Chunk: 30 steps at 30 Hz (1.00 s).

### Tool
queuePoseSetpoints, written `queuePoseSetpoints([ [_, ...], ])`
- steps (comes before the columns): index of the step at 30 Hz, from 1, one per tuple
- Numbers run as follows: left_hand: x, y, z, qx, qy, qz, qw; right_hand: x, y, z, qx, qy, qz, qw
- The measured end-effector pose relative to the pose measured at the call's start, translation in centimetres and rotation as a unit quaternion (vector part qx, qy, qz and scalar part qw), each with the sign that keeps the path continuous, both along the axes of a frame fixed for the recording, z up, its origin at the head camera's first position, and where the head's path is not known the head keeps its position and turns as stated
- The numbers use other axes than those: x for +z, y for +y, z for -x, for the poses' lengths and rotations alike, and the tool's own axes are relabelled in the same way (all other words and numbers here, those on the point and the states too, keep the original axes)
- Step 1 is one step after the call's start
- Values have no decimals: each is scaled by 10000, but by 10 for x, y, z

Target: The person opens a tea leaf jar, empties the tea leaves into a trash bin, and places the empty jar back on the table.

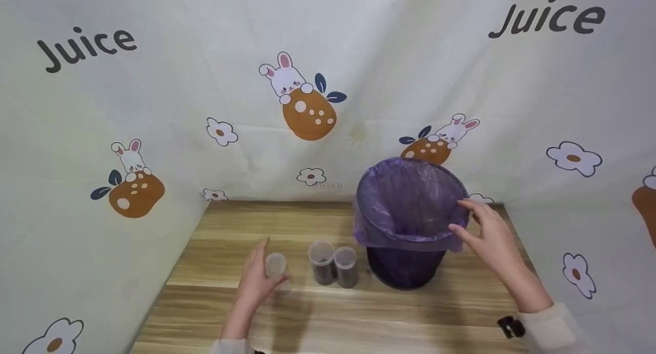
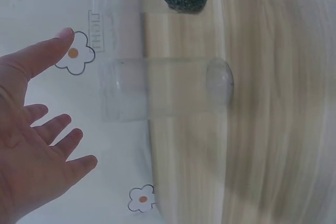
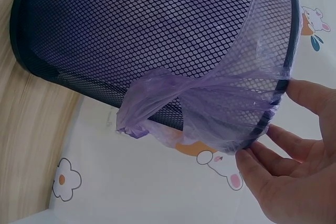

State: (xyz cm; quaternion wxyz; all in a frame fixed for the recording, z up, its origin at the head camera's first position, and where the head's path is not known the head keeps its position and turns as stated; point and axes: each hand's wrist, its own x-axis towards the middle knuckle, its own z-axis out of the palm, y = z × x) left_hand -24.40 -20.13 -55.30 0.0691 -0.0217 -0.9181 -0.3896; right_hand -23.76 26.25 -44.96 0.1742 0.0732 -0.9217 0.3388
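My left hand [image 1: 256, 278] is hovering wide-spread beside the clear container [image 1: 276, 263], which is standing upright on the table [image 1: 236, 223], while my right hand [image 1: 489, 236] is touching the mesh bin [image 1: 407, 267] at its rim, thumb and fingers apart. I'm risking a toppled container if my left thumb catches its side, and a slipping purple liner [image 1: 379, 218] (it is hanging loosely over the rim) if my right fingertips drag it. The backdrop [image 1: 195, 46] is showing "Juice" twice; its small boxed print [image 1: 328, 186] is looking too faint to read
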Motion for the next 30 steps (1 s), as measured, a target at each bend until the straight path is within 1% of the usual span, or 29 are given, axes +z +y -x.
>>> queuePoseSetpoints([
  [5,3,10,2,-110,216,27,9997,1,1,-1,-16,-115,4,9999],
  [7,3,14,2,-143,243,8,9996,1,1,-1,-9,-120,19,9999],
  [12,2,26,5,-210,329,-7,9992,1,2,-1,-2,-129,23,9999],
  [16,0,36,8,-327,507,151,9981,1,2,0,0,-107,14,9999],
  [19,-3,42,10,-475,623,177,9968,0,1,0,-2,-78,11,10000],
  [24,-10,51,12,-716,643,-2,9954,0,1,0,2,-44,37,10000],
  [30,-19,59,15,-743,431,-293,9959,-1,0,0,26,-15,61,10000],
])
